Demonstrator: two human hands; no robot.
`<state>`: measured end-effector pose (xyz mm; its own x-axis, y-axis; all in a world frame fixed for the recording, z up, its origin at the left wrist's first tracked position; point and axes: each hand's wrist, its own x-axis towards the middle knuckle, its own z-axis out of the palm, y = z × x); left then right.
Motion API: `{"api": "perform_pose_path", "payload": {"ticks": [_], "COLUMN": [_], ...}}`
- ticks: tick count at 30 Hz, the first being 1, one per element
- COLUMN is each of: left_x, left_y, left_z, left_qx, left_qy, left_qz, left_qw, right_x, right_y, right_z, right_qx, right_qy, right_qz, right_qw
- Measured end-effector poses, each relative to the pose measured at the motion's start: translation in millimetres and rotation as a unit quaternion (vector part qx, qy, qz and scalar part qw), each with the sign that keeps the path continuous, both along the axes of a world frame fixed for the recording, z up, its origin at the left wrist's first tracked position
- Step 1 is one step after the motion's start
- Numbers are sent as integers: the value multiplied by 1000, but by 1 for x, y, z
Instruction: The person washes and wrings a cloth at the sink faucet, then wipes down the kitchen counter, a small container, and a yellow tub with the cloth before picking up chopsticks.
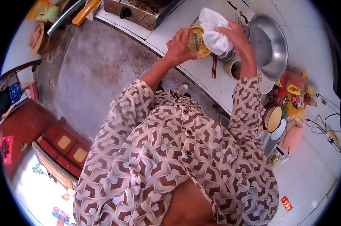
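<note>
Left hand [178, 48] at container [196, 42] edge

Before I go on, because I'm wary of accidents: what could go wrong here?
The left hand grips the yellow-rimmed container near the edge of the counter, so a slip might send it to the floor. The right hand holds the white cloth; its wrist appears close to the small cup and might nudge it.

Matt cloth [216, 34], plastic tub [196, 42], shiny metal basin [272, 49]
</note>
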<state>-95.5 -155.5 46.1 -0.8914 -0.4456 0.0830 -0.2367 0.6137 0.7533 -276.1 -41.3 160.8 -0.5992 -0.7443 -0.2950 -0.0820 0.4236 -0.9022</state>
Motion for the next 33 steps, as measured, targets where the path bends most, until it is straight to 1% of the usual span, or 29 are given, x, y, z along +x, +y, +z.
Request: {"api": "perform_pose_path", "payload": {"ticks": [4,7,9,10,12,13,15,16,17,18,19,22,23,26,29,32,33], "left_x": [4,6,7,6,0,-5,-12,-17,-23,-27,-28,-18,-19,-17,-17,-13,-13], "left_y": [-12,-18,-14,-13,-5,-1,4,3,-1,-4,-6,3,2,-1,-9,0,1], "left_z": [8,36,42,45,23,10,-2,-8,-18,-26,-36,-43,-42,-47,-49,-39,-37], "left_qx": [102,214,289,325,153,65,106,125,175,203,231,345,382,217,172,273,277], "left_qy": [56,100,97,96,103,106,109,111,115,138,158,191,202,184,150,135,116], "left_qz": [-66,-53,-21,-4,-25,-34,-55,-66,-87,-90,-94,-77,-69,-26,-47,-14,-3], "left_qw": [991,970,952,941,982,992,987,984,974,965,955,916,899,958,972,952,954], "right_x": [24,43,46,40,22,18,24,31,39,47,55,79,78,54,20,12,22], "right_y": [28,45,49,53,60,56,43,37,27,16,6,-4,-4,5,7,-3,-6], "right_z": [3,15,16,7,-19,-31,-49,-56,-63,-64,-64,-58,-56,-59,-46,-40,-41], "right_qx": [-112,-206,-263,-215,-115,-70,24,56,84,107,122,152,110,80,75,149,100], "right_qy": [-95,-175,-236,-257,-299,-240,-121,81,281,469,432,451,452,466,404,439,453], "right_qz": [-104,-152,-175,-168,-152,-119,-51,-40,-27,-12,-22,38,56,234,381,223,142], "right_qw": [984,951,919,927,935,961,991,994,956,877,893,879,883,850,828,857,874]}}
